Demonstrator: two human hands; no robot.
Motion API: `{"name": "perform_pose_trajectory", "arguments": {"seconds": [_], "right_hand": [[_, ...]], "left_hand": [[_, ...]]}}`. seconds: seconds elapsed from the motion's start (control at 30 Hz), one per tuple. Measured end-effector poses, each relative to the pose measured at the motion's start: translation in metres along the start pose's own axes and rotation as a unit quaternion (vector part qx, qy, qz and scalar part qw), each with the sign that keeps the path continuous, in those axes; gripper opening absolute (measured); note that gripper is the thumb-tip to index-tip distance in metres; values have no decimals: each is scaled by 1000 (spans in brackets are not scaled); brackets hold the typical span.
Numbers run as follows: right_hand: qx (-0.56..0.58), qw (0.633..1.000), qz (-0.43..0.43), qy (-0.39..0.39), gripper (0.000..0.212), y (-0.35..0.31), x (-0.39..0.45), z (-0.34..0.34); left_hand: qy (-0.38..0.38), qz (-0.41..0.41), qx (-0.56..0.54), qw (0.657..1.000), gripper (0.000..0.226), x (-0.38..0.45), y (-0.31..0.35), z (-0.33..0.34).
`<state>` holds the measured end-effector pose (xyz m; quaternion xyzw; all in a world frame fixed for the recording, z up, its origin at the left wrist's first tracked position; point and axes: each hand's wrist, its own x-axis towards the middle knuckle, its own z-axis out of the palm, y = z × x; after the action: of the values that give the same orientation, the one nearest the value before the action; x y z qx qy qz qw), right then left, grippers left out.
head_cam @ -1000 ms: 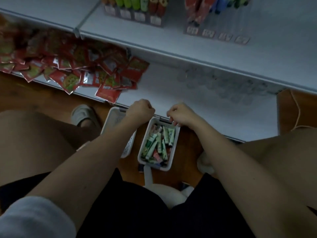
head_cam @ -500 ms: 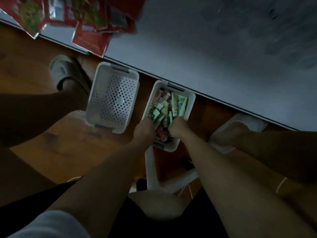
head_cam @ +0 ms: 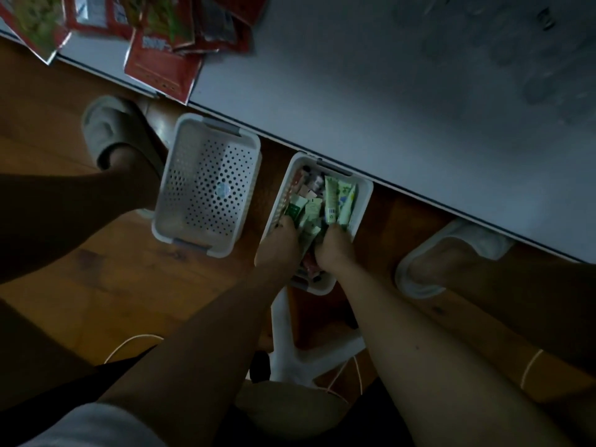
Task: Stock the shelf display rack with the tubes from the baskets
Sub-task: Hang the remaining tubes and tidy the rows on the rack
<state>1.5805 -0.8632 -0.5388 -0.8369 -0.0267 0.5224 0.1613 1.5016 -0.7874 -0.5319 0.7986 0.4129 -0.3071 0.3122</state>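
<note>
Down on the brown wooden floor (head_cam: 80,304), just beside the front edge of a pale grey shelf board (head_cam: 387,91), sit two white perforated plastic baskets. The left white basket (head_cam: 206,183) shows only its dotted bottom. The right white basket (head_cam: 362,201) is heaped with small squeezable tubes (head_cam: 330,201), mostly green and white, with a few pink or reddish ones lower down. Both of the person's hands reach into this basket from its near end. The left hand (head_cam: 279,246) is buried knuckles-up among the tubes on the basket's left side, and the right hand (head_cam: 333,250) is pressed in just beside it on the right, at the lower end of two upright green tubes. Each grip is curled down into the pile with fingertips hidden, so it cannot be told whether either hand has hold of a tube. Red foil snack packets (head_cam: 161,64) lie in a blurred heap on the shelf board at upper left, one overhanging its edge. A pale slipper (head_cam: 106,130) covers the foot left of the baskets, and a white slipper (head_cam: 464,250) covers the other foot, tucked under the shelf edge. White stool legs (head_cam: 280,330) cross the floor beneath the forearms.
</note>
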Motion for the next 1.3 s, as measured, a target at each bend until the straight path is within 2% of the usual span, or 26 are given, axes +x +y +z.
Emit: {"name": "perform_pose_trajectory", "arguments": {"seconds": [0.07, 0.13, 0.2, 0.27, 0.33, 0.43, 0.6, 0.7, 0.87, 0.97, 1.17, 1.3], "right_hand": [[-36, 999, -20, 2, 28, -3, -7, -7], [0, 1000, -26, 3, 16, -6, -13, -17], [54, 998, -33, -14, 30, -14, -26, -35], [140, 989, -18, -46, 28, -17, -37, -56], [221, 972, -19, -78, 18, -26, -57, -78], [322, 936, -72, -121, 23, -41, -95, -109], [390, 887, -185, -164, 24, -58, -156, -151], [417, 858, -244, -174, 27, -61, -188, -176], [445, 827, -309, -151, 28, -66, -232, -220], [433, 821, -357, -104, 21, -72, -256, -253], [427, 806, -408, -42, 19, -80, -286, -310], [438, 798, -413, -11, 22, -84, -288, -336]], "left_hand": [[-4, -5, -44, 999, 43, -4, -1, -10], [-1, -1, -83, 997, 38, -10, -2, -22], [4, 13, -104, 994, 29, -15, -2, -36], [3, 22, -130, 991, 29, -24, 4, -55], [-1, 40, -170, 985, 30, -33, 14, -79], [-11, 92, -263, 960, 38, -56, 32, -119], [-20, 196, -335, 921, 37, -107, 57, -184], [-29, 260, -340, 903, 31, -135, 74, -220], [-69, 319, -365, 872, 27, -175, 105, -264], [-66, 345, -376, 857, 22, -193, 125, -288], [-4, 370, -377, 849, 30, -212, 167, -318], [45, 375, -366, 850, 22, -212, 189, -322]]}}
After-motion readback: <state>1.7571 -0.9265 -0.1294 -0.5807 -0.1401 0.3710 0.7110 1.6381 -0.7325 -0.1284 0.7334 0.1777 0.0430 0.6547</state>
